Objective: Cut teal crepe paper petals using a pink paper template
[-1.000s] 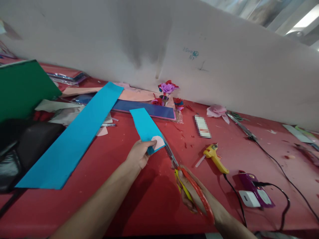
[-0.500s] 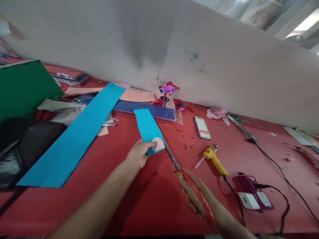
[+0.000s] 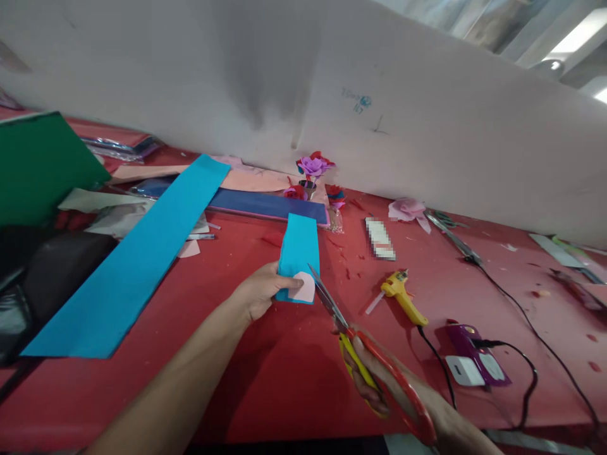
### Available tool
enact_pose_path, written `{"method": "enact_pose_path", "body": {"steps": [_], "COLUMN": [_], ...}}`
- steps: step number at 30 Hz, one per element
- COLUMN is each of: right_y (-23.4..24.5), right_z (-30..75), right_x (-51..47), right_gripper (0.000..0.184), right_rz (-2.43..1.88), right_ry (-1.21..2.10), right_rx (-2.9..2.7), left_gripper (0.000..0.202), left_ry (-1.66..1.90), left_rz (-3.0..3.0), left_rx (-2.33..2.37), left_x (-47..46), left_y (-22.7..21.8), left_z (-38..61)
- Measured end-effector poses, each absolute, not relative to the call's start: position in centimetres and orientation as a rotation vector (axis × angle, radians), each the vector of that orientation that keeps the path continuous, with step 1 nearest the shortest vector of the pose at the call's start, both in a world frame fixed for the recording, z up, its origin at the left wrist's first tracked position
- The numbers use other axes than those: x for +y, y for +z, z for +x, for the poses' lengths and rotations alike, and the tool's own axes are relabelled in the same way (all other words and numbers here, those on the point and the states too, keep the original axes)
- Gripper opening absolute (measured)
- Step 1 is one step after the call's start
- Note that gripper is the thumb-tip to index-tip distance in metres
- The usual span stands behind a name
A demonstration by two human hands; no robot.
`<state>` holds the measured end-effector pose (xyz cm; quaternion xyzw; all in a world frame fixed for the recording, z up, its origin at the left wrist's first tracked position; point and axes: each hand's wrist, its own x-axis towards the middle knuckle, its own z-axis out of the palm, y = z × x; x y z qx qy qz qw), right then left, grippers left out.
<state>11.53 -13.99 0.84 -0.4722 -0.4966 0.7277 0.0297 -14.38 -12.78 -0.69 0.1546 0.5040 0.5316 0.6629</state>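
Short blue piece [image 3: 302,243], a flat strip, is standing out near the centre of the frame, with a small pale pink shape [image 3: 307,288] lying against its lower end. The left hand [image 3: 260,292] is pinching both at their left edge, thumb on top, fingers mostly hidden behind. The right hand [image 3: 379,373], lower right of centre, is closing around the red and yellow handles of a pair of scissors [image 3: 336,313]. The blades are pointing up and left, seemingly a little parted, with one tip overlapping the blue piece's right edge, just beside the pink shape.

For clean cutting here, I judge, the thumb is best pressing the layers flat so the pink shape is not slipping, while the left hand is turning the piece into the blades and the fingertips are keeping behind the edge.

Outward, a yellow glue gun [image 3: 401,294] is lying right of the scissors; its cord is trailing near the right forearm and could be snagging a sleeve or wrist. A purple box [image 3: 477,354] is sitting at lower right. A long blue strip [image 3: 128,253] is slanting across the left side, a green board [image 3: 47,167] is filling the upper left, and craft flowers [image 3: 313,167] are standing by the wall, above centre.
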Motion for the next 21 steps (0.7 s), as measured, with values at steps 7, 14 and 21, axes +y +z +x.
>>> {"method": "enact_pose_path", "body": {"steps": [7, 14, 21], "right_y": [-0.7, -0.3, 1.1], "right_z": [12.3, 12.6, 12.0], "right_x": [-13.8, -13.6, -13.9], "right_gripper": [0.066, 0.081, 0.081], "right_rz": [-1.461, -1.508, -1.616], "right_ry": [2.250, 2.262, 2.101], "right_rx": [-1.365, -1.315, -1.547], "left_gripper": [0.021, 0.020, 0.024], "left_ry": [1.183, 1.154, 1.131], "left_rz": [0.435, 0.512, 0.542], "left_rx": [1.142, 1.147, 1.151], "left_x": [-13.0, -13.0, -13.2], "left_y": [-0.7, -0.8, -1.1], "left_z": [-14.1, -14.5, -15.0]}}
